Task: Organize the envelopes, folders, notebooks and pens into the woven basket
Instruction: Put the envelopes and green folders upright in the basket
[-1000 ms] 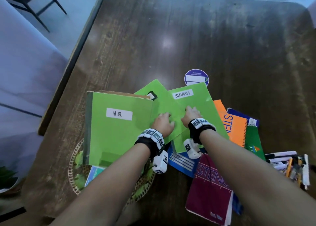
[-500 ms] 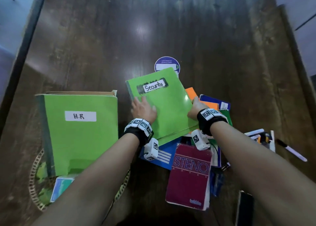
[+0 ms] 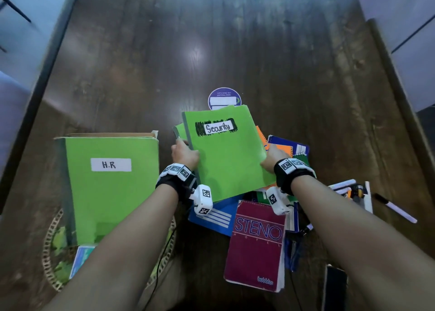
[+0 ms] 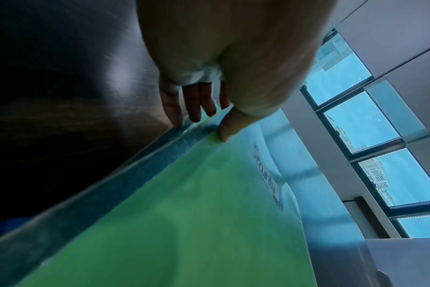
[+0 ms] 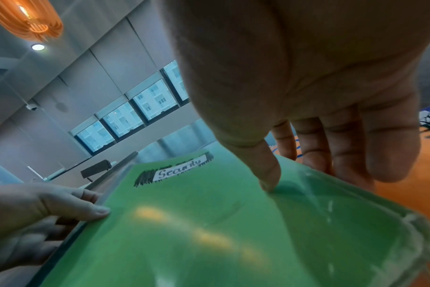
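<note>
A green folder labelled "Security" is held between both hands above the pile of notebooks. My left hand pinches its left spine edge, thumb on top and fingers underneath. My right hand pinches its right edge the same way, thumb pressing on the cover. A second green folder peeks out just behind it. The green "H.R" folder lies over the woven basket at the near left. A maroon "STENO" notebook, a blue notebook and an orange notebook lie under and beside the held folder.
Pens and markers lie in a heap at the right, with one white pen apart. A round purple sticker sits on the dark wooden table. A black phone lies at the near right edge.
Both hands have shifted from lying flat on the folders to pinching the Security folder's side edges. The folder now sits squarer and lifted. The H.R folder stays over the basket.
</note>
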`<state>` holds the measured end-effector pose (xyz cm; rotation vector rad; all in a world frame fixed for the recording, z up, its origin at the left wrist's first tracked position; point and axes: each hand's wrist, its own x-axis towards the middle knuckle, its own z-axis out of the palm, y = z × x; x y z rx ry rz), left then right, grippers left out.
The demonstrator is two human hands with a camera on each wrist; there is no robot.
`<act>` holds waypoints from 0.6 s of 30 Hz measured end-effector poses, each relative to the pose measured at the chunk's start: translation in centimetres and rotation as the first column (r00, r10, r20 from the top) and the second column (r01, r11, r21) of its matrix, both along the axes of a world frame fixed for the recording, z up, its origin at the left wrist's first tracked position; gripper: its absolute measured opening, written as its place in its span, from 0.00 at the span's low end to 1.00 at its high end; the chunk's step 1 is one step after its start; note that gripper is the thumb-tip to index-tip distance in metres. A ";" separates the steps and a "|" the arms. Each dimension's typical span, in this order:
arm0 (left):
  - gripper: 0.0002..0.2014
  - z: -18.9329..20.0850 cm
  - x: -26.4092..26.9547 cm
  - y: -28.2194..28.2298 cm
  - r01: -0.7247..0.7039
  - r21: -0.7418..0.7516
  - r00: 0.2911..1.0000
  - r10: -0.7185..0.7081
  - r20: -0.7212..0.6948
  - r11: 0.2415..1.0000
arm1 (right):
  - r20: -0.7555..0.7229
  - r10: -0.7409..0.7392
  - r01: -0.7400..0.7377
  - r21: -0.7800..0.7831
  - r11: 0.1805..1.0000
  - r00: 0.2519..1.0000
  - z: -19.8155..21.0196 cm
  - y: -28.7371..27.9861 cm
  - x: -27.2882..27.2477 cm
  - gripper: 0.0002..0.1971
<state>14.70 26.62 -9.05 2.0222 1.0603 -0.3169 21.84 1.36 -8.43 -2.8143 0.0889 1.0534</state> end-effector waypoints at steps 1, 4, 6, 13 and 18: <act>0.20 0.3 -0.3 0.1 0.005 -0.017 0.999 -0.004 0.037 1.000 | 0.003 -0.006 0.006 -0.005 1.000 1.000 0.1 -0.1 -0.3 0.24; 0.19 2.3 -1.2 -0.4 -0.013 -0.074 0.982 0.026 0.185 0.997 | 0.002 -0.031 0.031 0.015 0.999 1.000 0.6 -0.1 -1.4 0.25; 0.25 3.5 -1.5 -0.5 -0.003 -0.128 0.956 0.041 0.291 0.992 | 0.006 -0.079 0.078 0.066 0.995 0.997 1.1 0.0 -1.8 0.30; 0.07 8.2 -2.7 0.8 0.171 -0.178 0.916 -0.090 0.391 0.969 | 0.074 -0.293 0.251 0.349 0.903 0.953 5.9 2.6 -2.5 0.34; 0.08 11.1 -4.4 2.9 0.146 -0.124 0.889 -0.075 0.452 0.982 | 0.125 -0.341 0.250 0.461 0.852 0.932 9.7 4.5 -3.4 0.29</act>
